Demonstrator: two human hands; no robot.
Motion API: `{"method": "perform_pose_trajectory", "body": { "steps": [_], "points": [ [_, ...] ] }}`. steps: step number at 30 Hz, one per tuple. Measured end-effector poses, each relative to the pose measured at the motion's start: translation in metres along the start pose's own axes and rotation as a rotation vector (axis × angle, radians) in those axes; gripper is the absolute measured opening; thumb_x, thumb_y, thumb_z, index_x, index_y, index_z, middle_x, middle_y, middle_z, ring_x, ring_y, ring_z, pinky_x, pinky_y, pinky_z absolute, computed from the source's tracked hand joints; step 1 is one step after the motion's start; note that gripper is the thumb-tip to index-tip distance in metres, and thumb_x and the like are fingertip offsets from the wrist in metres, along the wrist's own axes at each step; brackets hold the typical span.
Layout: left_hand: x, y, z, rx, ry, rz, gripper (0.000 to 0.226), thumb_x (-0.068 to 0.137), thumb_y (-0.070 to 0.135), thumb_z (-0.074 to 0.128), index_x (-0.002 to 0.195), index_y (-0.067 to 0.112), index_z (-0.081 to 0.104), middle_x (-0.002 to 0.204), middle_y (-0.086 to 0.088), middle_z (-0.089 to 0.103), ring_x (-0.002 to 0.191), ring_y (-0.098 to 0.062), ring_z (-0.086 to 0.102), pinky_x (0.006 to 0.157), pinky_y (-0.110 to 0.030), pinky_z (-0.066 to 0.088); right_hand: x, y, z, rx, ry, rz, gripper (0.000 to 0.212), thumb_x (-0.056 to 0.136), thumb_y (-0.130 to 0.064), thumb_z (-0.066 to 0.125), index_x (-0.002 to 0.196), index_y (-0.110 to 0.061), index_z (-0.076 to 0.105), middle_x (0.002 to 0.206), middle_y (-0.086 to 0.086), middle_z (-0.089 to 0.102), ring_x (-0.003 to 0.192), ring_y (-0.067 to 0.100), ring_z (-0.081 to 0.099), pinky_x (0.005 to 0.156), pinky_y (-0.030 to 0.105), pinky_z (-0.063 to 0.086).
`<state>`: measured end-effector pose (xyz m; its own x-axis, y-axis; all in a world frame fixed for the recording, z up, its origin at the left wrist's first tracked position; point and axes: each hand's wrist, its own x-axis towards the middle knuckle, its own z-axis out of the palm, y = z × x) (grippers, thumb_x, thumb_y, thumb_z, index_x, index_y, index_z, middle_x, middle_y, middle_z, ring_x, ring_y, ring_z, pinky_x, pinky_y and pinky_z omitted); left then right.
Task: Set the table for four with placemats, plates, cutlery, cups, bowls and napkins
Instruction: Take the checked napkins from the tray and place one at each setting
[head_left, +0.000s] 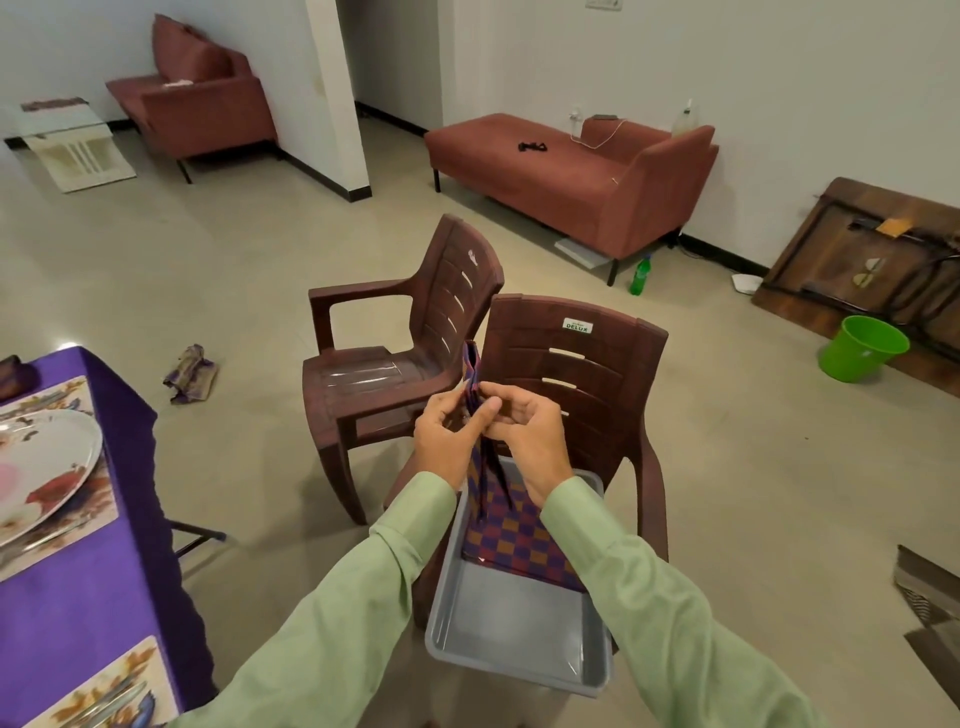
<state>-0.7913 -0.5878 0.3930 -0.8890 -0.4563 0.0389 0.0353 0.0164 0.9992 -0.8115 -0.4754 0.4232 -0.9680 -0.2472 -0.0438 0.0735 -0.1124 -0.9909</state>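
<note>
Far left, the table (78, 597) is already laid with a placemat (70, 395) and plate (47, 467). In the middle, a checked napkin (471, 374) is pinched between the left hand (444, 441) and the right hand (524, 441). The hands are close together, fingers clamped on the folded cloth, which is held upright over the tray (509, 639). Spare cloth (519, 545) is seen lying in the tray's far end, on the chair (576, 353). It's soft, light, floppy stuff, nothing fragile, so it's probably best taken by a folded edge so the folds aren't lost.
</note>
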Motion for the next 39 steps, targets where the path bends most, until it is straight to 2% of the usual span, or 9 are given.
{"method": "perform_pose_trajectory", "body": {
  "steps": [4, 10, 15, 20, 23, 28, 32, 36, 39],
  "points": [
    [0.007, -0.001, -0.002, 0.012, 0.075, 0.034, 0.019, 0.092, 0.009, 0.065, 0.11, 0.006, 0.07, 0.106, -0.006, 0.066, 0.101, -0.019, 0.065, 0.095, -0.044, 0.053, 0.003, -0.001, -0.003, 0.01, -0.07, -0.028, 0.046, 0.085, 0.021, 0.049, 0.119, -0.004, 0.066, 0.113, 0.006, 0.073, 0.109, 0.016, 0.068, 0.099, 0.031, 0.052],
    [0.012, 0.017, -0.016, -0.108, -0.026, -0.063, 0.014, 0.099, 0.023, 0.054, 0.105, 0.024, 0.066, 0.104, -0.002, 0.072, 0.104, -0.02, 0.067, 0.091, -0.04, 0.056, 0.012, 0.009, -0.021, -0.108, 0.131, -0.01, 0.046, 0.082, 0.006, 0.064, 0.118, -0.022, 0.062, 0.12, -0.009, 0.065, 0.116, 0.004, 0.057, 0.107, 0.036, 0.046],
    [0.022, 0.045, -0.038, -0.212, -0.235, -0.093, 0.016, 0.101, 0.015, 0.049, 0.107, 0.014, 0.064, 0.097, -0.003, 0.073, 0.096, -0.02, 0.068, 0.086, -0.035, 0.056, 0.032, 0.016, -0.039, -0.11, -0.108, 0.142, 0.081, 0.075, -0.011, 0.083, 0.141, -0.032, 0.041, 0.143, -0.006, 0.051, 0.134, 0.011, 0.041, 0.11, 0.036, 0.033],
    [0.031, 0.059, -0.058, -0.29, -0.321, -0.092, 0.019, 0.096, 0.017, 0.057, 0.114, 0.013, 0.061, 0.103, -0.005, 0.071, 0.097, -0.017, 0.068, 0.082, -0.03, 0.058, 0.036, 0.01, -0.036, 0.043, -0.183, 0.058, 0.036, 0.081, 0.007, 0.07, 0.113, -0.01, 0.067, 0.112, 0.012, 0.072, 0.107, 0.029, 0.068, 0.097, 0.055, 0.051],
    [0.027, 0.039, -0.065, -0.101, -0.325, -0.062, 0.035, 0.08, 0.006, 0.076, 0.111, 0.016, 0.063, 0.107, -0.005, 0.071, 0.099, -0.016, 0.069, 0.083, -0.031, 0.059, 0.039, 0.003, -0.032, 0.106, -0.143, 0.009, 0.027, 0.081, 0.01, 0.068, 0.104, -0.003, 0.072, 0.104, 0.019, 0.073, 0.1, 0.035, 0.069, 0.09, 0.051, 0.055],
    [0.023, 0.013, -0.065, -0.103, -0.234, -0.014, 0.023, 0.084, -0.01, 0.062, 0.101, 0.005, 0.066, 0.09, -0.001, 0.076, 0.086, -0.018, 0.072, 0.073, -0.031, 0.059, 0.05, -0.007, -0.036, 0.114, -0.122, 0.034, 0.026, 0.083, 0.014, 0.063, 0.098, -0.005, 0.073, 0.097, 0.019, 0.073, 0.096, 0.037, 0.069, 0.081, 0.044, 0.059],
    [0.034, 0.024, -0.062, -0.141, -0.133, 0.024, 0.019, 0.088, -0.013, 0.055, 0.09, 0.001, 0.068, 0.088, -0.003, 0.076, 0.087, -0.02, 0.072, 0.071, -0.032, 0.059, 0.054, -0.006, -0.047, 0.139, -0.237, -0.006, 0.028, 0.089, 0.015, 0.048, 0.107, 0.007, 0.067, 0.116, 0.024, 0.067, 0.113, 0.037, 0.063, 0.088, 0.044, 0.057],
    [0.041, 0.026, -0.06, -0.164, -0.151, 0.032, 0.025, 0.093, -0.015, 0.046, 0.082, -0.002, 0.065, 0.095, -0.006, 0.076, 0.095, -0.024, 0.071, 0.072, -0.032, 0.06, 0.05, -0.008, -0.054, 0.171, -0.26, 0.029, 0.038, 0.092, 0.012, 0.042, 0.114, -0.004, 0.069, 0.126, 0.016, 0.066, 0.119, 0.036, 0.061, 0.089, 0.043, 0.055],
    [0.044, 0.025, -0.057, -0.182, -0.132, 0.028, 0.024, 0.092, -0.016, 0.046, 0.081, -0.003, 0.063, 0.098, -0.009, 0.075, 0.098, -0.027, 0.07, 0.072, -0.034, 0.06, 0.048, -0.008, -0.06, 0.232, -0.211, 0.059, 0.036, 0.098, -0.009, 0.042, 0.125, -0.012, 0.064, 0.131, 0.01, 0.064, 0.12, 0.032, 0.059, 0.099, 0.048, 0.046]
  ]
}}
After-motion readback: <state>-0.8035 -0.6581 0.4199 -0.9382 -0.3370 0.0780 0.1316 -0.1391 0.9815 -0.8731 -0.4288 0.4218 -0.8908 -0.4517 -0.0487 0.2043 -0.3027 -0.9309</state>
